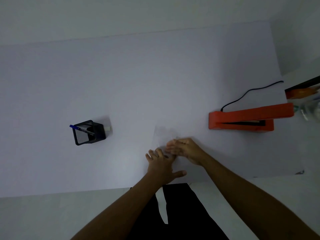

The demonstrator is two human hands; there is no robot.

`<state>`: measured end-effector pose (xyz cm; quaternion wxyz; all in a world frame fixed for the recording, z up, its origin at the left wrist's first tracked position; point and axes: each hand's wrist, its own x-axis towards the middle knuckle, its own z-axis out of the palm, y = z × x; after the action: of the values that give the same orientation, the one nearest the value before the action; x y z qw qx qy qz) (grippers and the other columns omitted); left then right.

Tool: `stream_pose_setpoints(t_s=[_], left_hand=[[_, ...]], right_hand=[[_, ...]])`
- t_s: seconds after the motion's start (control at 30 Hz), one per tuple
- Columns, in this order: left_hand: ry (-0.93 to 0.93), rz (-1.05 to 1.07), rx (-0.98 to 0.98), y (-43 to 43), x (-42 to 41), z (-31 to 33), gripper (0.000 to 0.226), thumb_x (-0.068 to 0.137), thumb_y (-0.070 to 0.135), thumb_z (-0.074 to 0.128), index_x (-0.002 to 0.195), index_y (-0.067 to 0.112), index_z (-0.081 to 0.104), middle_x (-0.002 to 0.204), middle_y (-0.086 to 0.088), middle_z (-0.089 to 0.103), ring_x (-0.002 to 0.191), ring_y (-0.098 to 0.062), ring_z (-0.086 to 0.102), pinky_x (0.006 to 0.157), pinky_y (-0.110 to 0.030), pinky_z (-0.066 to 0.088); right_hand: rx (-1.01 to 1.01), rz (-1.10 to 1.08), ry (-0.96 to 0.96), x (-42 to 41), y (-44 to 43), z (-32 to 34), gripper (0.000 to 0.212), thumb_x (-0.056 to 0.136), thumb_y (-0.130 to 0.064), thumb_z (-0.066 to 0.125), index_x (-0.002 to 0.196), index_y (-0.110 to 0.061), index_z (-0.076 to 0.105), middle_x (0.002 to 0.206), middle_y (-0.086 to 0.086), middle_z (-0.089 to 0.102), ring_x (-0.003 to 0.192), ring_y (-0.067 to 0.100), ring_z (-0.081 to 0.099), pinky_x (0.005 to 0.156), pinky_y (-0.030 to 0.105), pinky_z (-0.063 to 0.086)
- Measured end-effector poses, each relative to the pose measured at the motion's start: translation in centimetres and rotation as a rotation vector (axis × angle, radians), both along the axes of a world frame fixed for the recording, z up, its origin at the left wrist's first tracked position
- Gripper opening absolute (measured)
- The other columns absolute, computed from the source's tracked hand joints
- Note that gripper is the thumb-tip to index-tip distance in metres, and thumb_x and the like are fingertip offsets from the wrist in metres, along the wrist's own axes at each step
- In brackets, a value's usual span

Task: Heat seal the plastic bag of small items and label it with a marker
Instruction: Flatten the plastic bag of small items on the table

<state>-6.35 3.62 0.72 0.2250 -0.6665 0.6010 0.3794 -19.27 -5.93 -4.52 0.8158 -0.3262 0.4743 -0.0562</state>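
Note:
A clear plastic bag [162, 134] lies flat on the white table [121, 84], faint and hard to make out; its contents cannot be seen. My left hand [161, 164] rests palm down on the bag's near edge with fingers spread. My right hand [186, 150] lies just to its right, fingers curled onto the bag, fingertips touching those of the left hand. The orange heat sealer [242, 118] stands at the right with its arm raised. A blue-capped marker [81, 129] leans in a black mesh pen holder [89, 133] at the left.
The sealer's black cord [245, 94] runs back toward the table's right edge. An orange box [301, 92] and some clear plastic [310, 110] sit beyond that edge. The table's front edge is close to my body.

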Motion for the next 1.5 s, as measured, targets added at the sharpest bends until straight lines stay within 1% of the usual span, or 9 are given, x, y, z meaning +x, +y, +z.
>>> stream_pose_setpoints(t_s=[0.23, 0.63, 0.8, 0.9, 0.97, 1.13, 1.23, 1.37, 1.5], left_hand=[[-0.015, -0.044, 0.030, 0.2, 0.1, -0.1, 0.094, 0.071, 0.090, 0.033, 0.151, 0.041, 0.017, 0.156, -0.029, 0.013, 0.140, -0.055, 0.013, 0.111, -0.068, 0.014], [-0.017, -0.028, 0.007, -0.3, -0.9, -0.6, 0.095, 0.069, 0.092, 0.028, 0.147, 0.039, 0.026, 0.150, -0.030, 0.023, 0.134, -0.054, 0.022, 0.108, -0.065, 0.019], [0.015, -0.168, -0.089, 0.8, 2.0, 1.1, 0.098, 0.069, 0.092, 0.027, 0.148, 0.034, 0.026, 0.148, -0.034, 0.026, 0.132, -0.056, 0.027, 0.108, -0.066, 0.020], [0.007, -0.181, -0.071, -0.1, 1.7, 1.5, 0.095, 0.073, 0.089, 0.029, 0.148, 0.031, 0.027, 0.148, -0.036, 0.025, 0.133, -0.055, 0.027, 0.108, -0.065, 0.020], [-0.019, -0.184, -0.057, -0.3, 1.7, 1.2, 0.090, 0.077, 0.086, 0.029, 0.148, 0.030, 0.029, 0.149, -0.035, 0.025, 0.133, -0.053, 0.028, 0.107, -0.064, 0.020], [-0.063, -0.225, -0.002, -0.9, 1.0, 0.6, 0.089, 0.079, 0.085, 0.022, 0.151, 0.031, 0.025, 0.150, -0.031, 0.027, 0.135, -0.047, 0.030, 0.106, -0.064, 0.022], [-0.051, -0.230, 0.016, -0.9, 0.9, 0.4, 0.090, 0.080, 0.083, 0.023, 0.151, 0.028, 0.025, 0.150, -0.031, 0.028, 0.135, -0.045, 0.031, 0.105, -0.063, 0.023], [-0.052, -0.281, -0.015, -0.9, 1.5, -0.2, 0.090, 0.077, 0.085, 0.022, 0.147, 0.028, 0.032, 0.144, -0.032, 0.034, 0.126, -0.045, 0.038, 0.099, -0.060, 0.029], [-0.022, -0.336, -0.028, -0.9, 2.2, -0.2, 0.089, 0.079, 0.085, 0.023, 0.149, 0.031, 0.028, 0.148, -0.030, 0.030, 0.129, -0.045, 0.036, 0.100, -0.057, 0.030]], right_hand=[[-0.083, 0.046, 0.040, 0.6, -1.8, -0.4, 0.038, 0.100, -0.027, 0.052, 0.119, 0.004, 0.063, 0.113, 0.018, 0.071, 0.101, 0.027, 0.072, 0.092, 0.035, 0.057], [-0.297, -0.298, 0.204, 1.2, -9.5, -0.1, 0.030, 0.100, -0.016, 0.051, 0.120, 0.004, 0.061, 0.111, 0.015, 0.069, 0.099, 0.022, 0.069, 0.091, 0.029, 0.053], [-0.397, -0.487, 0.518, 2.1, -6.0, 3.2, 0.016, 0.092, -0.009, 0.060, 0.101, 0.000, 0.070, 0.087, 0.013, 0.070, 0.071, 0.020, 0.068, 0.066, 0.025, 0.054], [-0.310, -0.362, 0.619, 1.9, -2.7, 2.2, 0.016, 0.085, -0.019, 0.067, 0.093, -0.005, 0.072, 0.083, 0.011, 0.075, 0.075, 0.025, 0.072, 0.073, 0.036, 0.058], [-0.236, -0.306, 0.617, 3.0, -1.1, 1.8, 0.037, 0.077, -0.031, 0.076, 0.103, -0.005, 0.069, 0.083, 0.007, 0.076, 0.080, 0.022, 0.074, 0.077, 0.037, 0.058], [-0.173, -0.198, 0.530, 4.3, -0.8, 2.0, 0.063, 0.074, -0.032, 0.083, 0.126, -0.009, 0.056, 0.114, 0.006, 0.064, 0.098, 0.022, 0.065, 0.082, 0.032, 0.051], [-0.182, -0.068, 0.482, 4.4, -0.8, 1.9, 0.055, 0.073, -0.029, 0.084, 0.120, -0.008, 0.063, 0.112, 0.002, 0.064, 0.106, 0.020, 0.060, 0.091, 0.031, 0.047], [-0.206, -0.066, 0.457, 4.5, -0.2, 3.0, 0.025, 0.069, -0.018, 0.086, 0.087, -0.011, 0.070, 0.085, 0.004, 0.066, 0.084, 0.018, 0.061, 0.076, 0.029, 0.049], [-0.175, -0.167, 0.470, 4.1, 0.1, 4.2, 0.036, 0.069, -0.012, 0.085, 0.092, -0.017, 0.058, 0.093, 0.005, 0.067, 0.084, 0.019, 0.063, 0.070, 0.029, 0.047]])
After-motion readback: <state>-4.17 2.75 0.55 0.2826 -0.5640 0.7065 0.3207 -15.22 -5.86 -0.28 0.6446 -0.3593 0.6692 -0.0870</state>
